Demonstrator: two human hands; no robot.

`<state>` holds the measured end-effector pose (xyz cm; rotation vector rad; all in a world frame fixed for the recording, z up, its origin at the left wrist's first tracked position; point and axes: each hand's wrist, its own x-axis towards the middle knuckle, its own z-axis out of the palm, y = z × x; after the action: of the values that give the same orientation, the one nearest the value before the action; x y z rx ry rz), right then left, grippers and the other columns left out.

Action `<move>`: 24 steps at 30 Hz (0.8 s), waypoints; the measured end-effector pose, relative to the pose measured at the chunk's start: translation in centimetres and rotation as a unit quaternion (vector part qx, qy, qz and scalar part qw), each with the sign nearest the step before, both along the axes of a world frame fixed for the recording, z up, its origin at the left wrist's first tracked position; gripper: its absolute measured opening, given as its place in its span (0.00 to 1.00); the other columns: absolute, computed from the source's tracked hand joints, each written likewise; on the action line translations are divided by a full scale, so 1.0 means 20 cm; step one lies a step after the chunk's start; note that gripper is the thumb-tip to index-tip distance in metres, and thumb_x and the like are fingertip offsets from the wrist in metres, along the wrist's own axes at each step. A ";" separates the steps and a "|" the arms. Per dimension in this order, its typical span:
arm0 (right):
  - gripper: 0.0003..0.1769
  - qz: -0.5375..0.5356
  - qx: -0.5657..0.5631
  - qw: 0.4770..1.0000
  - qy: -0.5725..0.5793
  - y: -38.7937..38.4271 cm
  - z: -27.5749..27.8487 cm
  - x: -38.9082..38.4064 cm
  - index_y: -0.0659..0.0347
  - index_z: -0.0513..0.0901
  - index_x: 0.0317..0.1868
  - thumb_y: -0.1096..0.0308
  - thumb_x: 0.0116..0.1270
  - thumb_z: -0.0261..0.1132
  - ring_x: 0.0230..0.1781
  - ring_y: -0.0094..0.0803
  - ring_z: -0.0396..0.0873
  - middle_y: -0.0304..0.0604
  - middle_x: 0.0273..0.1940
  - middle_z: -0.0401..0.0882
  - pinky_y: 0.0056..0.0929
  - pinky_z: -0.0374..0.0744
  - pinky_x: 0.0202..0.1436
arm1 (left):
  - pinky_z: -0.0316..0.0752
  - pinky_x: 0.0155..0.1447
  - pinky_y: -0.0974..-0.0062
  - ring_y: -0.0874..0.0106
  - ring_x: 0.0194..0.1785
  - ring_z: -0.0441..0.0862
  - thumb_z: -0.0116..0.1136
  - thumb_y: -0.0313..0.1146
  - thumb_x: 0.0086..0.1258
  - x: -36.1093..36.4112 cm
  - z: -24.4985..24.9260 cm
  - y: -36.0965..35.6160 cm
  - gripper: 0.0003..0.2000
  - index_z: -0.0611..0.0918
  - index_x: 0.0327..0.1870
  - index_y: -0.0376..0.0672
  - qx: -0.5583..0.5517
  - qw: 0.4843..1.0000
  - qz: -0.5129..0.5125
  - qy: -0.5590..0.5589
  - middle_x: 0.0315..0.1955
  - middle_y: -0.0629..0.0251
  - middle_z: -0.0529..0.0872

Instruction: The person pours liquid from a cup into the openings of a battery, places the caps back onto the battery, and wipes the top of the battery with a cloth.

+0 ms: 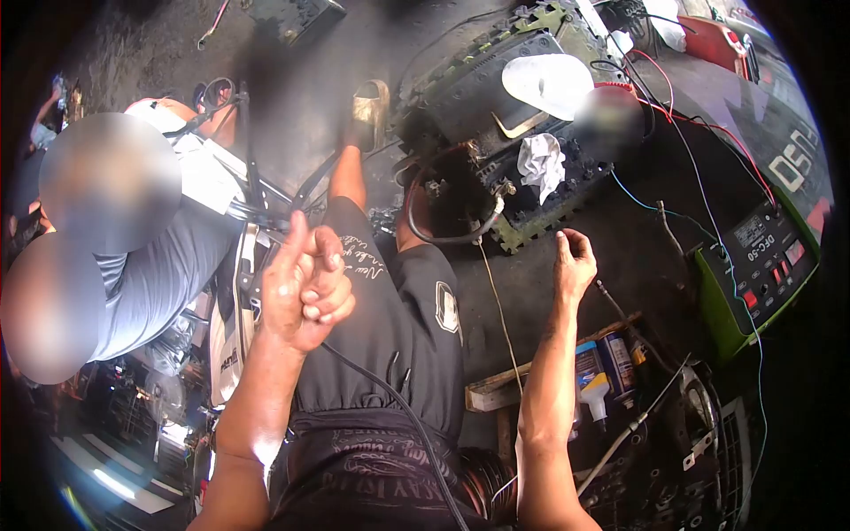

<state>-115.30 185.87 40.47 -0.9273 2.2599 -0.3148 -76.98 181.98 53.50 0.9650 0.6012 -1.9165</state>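
My left hand (310, 288) is raised in front of my lap. Its thumb side points up and the fingers are loosely curled and apart, with nothing visible in them. Off to the right, my right hand (577, 264) has its thumb and forefinger drawn together in a pinch; anything between the tips is too small to make out. Just beyond it lies a crumpled white tissue (541, 166) on a dark battery-like block (505, 164). A thick black cable (443, 239) with a metal clamp end (502, 196) curves beside the block. The block rests on interlocking mat tiles (531, 232).
A green charger marked DFC-50 (757, 274) stands at right, with red wires (673, 115) and a blue wire (655, 206) near it. A rounded white object (547, 86) is on the mat. Bottles (617, 363) stand in a wooden rack (496, 389). Another person (168, 274) is at left.
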 end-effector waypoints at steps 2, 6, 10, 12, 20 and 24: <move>0.10 0.001 -0.009 1.000 0.002 0.00 0.00 0.01 0.61 0.85 0.40 0.65 0.60 0.69 0.37 0.25 0.81 0.39 0.35 0.85 0.25 0.77 0.45 | 0.58 0.09 0.79 0.79 0.05 0.62 0.34 0.50 0.79 -0.02 0.03 0.00 0.24 0.76 0.34 0.38 0.020 0.995 -0.084 -0.053 0.06 0.75 0.59; 0.10 0.006 -0.014 1.000 -0.001 0.02 0.00 0.01 0.61 0.85 0.40 0.65 0.60 0.69 0.37 0.24 0.81 0.39 0.36 0.85 0.24 0.77 0.46 | 0.57 0.05 0.81 0.78 0.04 0.62 0.27 0.42 0.81 -0.01 0.03 0.01 0.22 0.70 0.42 0.29 -0.084 0.988 -0.117 0.053 0.06 0.72 0.59; 0.10 -0.010 -0.014 1.000 -0.010 0.04 -0.02 0.01 0.61 0.85 0.40 0.65 0.60 0.69 0.37 0.24 0.81 0.39 0.36 0.85 0.25 0.77 0.46 | 0.52 0.07 0.83 0.81 0.04 0.58 0.26 0.45 0.81 -0.05 0.02 0.04 0.23 0.70 0.42 0.32 -0.052 0.994 -0.062 0.074 0.05 0.73 0.58; 0.09 -0.012 -0.007 1.000 0.001 0.05 -0.03 0.00 0.61 0.85 0.40 0.66 0.60 0.68 0.38 0.25 0.81 0.39 0.35 0.85 0.25 0.77 0.46 | 0.52 0.07 0.83 0.81 0.04 0.57 0.25 0.46 0.81 -0.06 -0.01 0.04 0.23 0.70 0.42 0.33 -0.058 0.994 -0.056 0.080 0.05 0.73 0.58; 0.09 -0.025 -0.080 0.994 -0.071 0.06 -0.10 -0.07 0.63 0.85 0.40 0.68 0.61 0.68 0.37 0.22 0.78 0.36 0.34 0.84 0.24 0.76 0.45 | 0.54 0.13 0.79 0.80 0.06 0.53 0.25 0.54 0.79 -0.10 -0.06 -0.01 0.26 0.69 0.31 0.41 -0.044 0.993 -0.054 0.097 0.06 0.75 0.55; 0.09 -0.042 -0.061 0.995 -0.071 0.06 -0.13 -0.08 0.63 0.85 0.40 0.68 0.62 0.68 0.35 0.21 0.78 0.36 0.34 0.84 0.22 0.76 0.44 | 0.53 0.19 0.79 0.81 0.11 0.52 0.25 0.58 0.77 -0.11 -0.07 -0.04 0.29 0.70 0.34 0.41 -0.073 0.984 -0.039 0.155 0.10 0.77 0.55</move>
<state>-116.82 186.99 37.89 -0.8455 2.1705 -0.5454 -79.13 181.27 52.05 0.6081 0.5967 -2.1681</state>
